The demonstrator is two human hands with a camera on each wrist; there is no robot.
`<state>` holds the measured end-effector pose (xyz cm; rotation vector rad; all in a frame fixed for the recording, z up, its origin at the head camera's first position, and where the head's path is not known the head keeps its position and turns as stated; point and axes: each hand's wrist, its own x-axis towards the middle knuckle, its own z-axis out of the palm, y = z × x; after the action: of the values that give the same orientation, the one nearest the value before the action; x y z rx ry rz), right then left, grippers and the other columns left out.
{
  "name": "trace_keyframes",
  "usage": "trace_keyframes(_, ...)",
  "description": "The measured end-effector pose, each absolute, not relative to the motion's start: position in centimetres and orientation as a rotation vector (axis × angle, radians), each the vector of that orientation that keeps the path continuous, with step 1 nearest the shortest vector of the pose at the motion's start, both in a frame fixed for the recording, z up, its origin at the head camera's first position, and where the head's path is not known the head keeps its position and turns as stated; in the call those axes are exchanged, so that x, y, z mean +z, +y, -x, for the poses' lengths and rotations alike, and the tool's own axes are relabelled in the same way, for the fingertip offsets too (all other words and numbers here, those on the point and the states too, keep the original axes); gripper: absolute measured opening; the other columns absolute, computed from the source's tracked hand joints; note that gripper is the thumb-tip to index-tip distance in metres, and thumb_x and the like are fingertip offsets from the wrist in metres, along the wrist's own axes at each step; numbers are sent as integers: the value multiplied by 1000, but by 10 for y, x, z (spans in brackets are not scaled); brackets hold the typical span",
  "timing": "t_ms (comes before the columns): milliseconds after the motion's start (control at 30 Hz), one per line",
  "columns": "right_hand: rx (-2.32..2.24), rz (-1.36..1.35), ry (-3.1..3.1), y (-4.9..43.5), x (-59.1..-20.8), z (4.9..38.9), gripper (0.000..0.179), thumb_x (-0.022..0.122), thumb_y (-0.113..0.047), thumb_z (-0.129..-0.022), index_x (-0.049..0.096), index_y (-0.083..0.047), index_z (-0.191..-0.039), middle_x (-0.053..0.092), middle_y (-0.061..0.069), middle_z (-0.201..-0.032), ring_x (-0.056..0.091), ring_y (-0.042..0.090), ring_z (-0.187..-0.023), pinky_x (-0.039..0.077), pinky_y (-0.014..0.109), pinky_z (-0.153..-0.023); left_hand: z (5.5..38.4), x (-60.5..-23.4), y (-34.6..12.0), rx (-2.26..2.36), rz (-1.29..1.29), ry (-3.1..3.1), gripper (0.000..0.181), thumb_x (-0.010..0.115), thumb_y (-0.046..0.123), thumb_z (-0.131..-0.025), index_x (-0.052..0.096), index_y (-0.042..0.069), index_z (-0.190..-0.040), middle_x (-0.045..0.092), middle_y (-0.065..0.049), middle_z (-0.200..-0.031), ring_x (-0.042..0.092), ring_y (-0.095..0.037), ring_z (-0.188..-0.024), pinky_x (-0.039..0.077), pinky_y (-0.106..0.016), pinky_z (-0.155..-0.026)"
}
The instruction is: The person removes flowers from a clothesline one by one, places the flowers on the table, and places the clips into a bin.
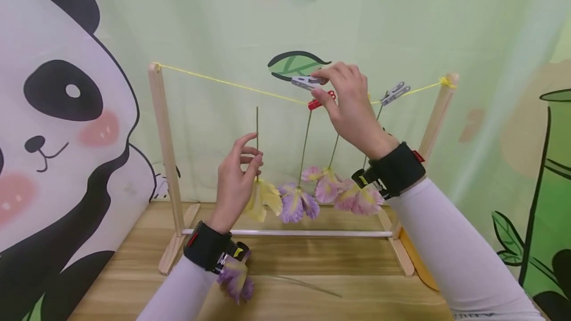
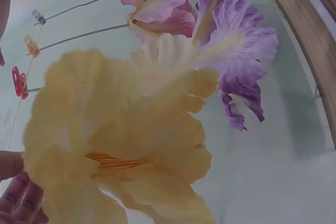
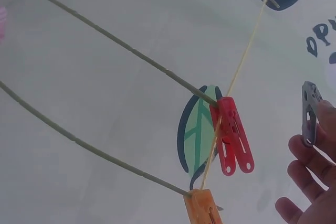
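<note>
My left hand (image 1: 234, 177) pinches the green stem (image 1: 257, 123) of a yellow artificial flower (image 1: 267, 199), its petals hanging down and the bare stem end pointing up below the yellow string (image 1: 232, 83). In the left wrist view the yellow petals (image 2: 121, 114) cover much of that hand. Between right thumb and fingers, my right hand (image 1: 350, 105) holds a grey clothespin (image 3: 308, 114) near the string, left of a red clothespin (image 3: 231, 135). The red clothespin, an orange clothespin (image 3: 202, 207) and another grey clothespin (image 1: 394, 94) clip flower stems to the string.
A wooden post (image 1: 162, 147) stands at each end of the string, with a white rod (image 1: 285, 233) joining them low down. Purple (image 1: 299, 204) and pink flowers (image 1: 327, 187) hang upside down. Another purple flower (image 1: 236, 279) lies on the wooden table (image 1: 379, 296), beside my left wrist.
</note>
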<state>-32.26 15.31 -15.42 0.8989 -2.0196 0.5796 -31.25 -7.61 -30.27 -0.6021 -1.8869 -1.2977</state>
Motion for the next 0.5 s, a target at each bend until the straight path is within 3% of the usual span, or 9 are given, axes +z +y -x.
trace_keyframes(367, 760, -815, -1940, 182, -182, 307, 33, 64, -16, -92, 60, -3, -122, 52, 16, -109, 39, 29, -107, 29, 47, -94, 266, -290, -75, -1238, 602, -1927, 41, 59, -4, -92, 52, 4, -131, 64, -18, -93, 65, -28, -80, 57, -37, -57)
trace_keyframes(500, 795, -791, -1929, 191, -195, 303, 33, 64, -14, -92, 60, -3, -123, 51, 17, -111, 40, 30, -108, 28, 49, -95, 269, -303, -76, -1246, 610, -1943, 41, 59, -3, -92, 53, 7, -131, 64, -16, -94, 65, -27, -81, 56, -38, -58)
